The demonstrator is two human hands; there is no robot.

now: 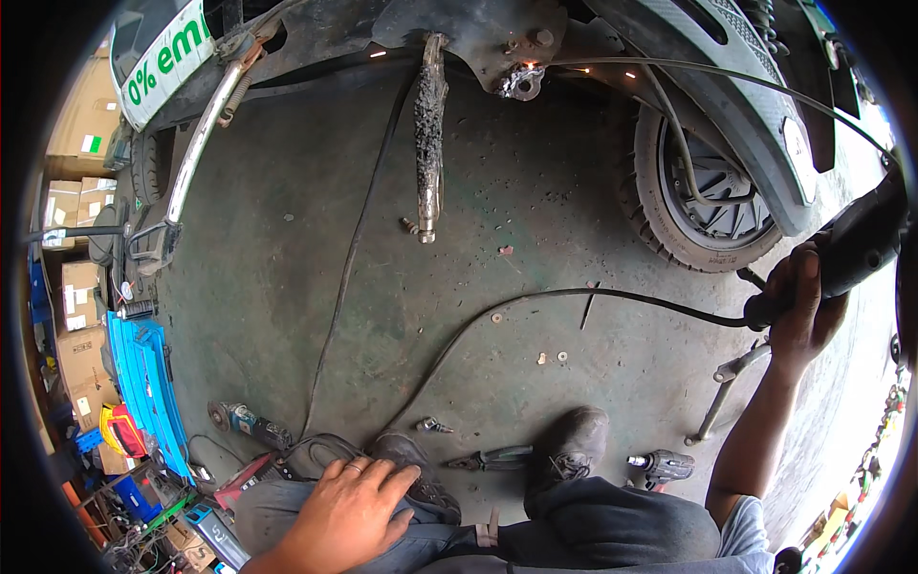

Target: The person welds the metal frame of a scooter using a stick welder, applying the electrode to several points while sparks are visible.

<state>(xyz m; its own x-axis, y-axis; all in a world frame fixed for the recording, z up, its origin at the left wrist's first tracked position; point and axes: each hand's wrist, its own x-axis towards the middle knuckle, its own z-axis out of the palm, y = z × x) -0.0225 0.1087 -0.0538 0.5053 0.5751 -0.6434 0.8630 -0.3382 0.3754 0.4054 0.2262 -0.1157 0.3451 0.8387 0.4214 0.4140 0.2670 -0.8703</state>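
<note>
Right hand (806,311) locked around a black tool (865,239), out toward the right edge of the floor (277,287), and that grip is full! Left hand (349,512) lies palm-down on the left leg, its grip loose, nothing visible in it. Up at the far edge, an orange glow sits on the blackened bracket (523,84) under the scooter (708,57), and bright sparks (378,55) streak to either side. A thin dark line (727,69) links that spot to the tool's side (rod or cable, I can't tell).

Here's the danger: those sparks could burn bare skin, with no gloves on either hand. The tyre (660,210), right of the bracket, could scorch if heat strays. And watch the tool's cable (535,294), looping across to the left shoe (416,469); a shifted foot could snag it and jerk the tool off line.

Room? Plenty mid-floor, just scattered bits. Tighter at the near edge: grinder (253,423) toward the left corner, pliers (497,458) between the shoes, drill (665,466) by the right leg. On the left edge, blue panels (148,383) close things off.
</note>
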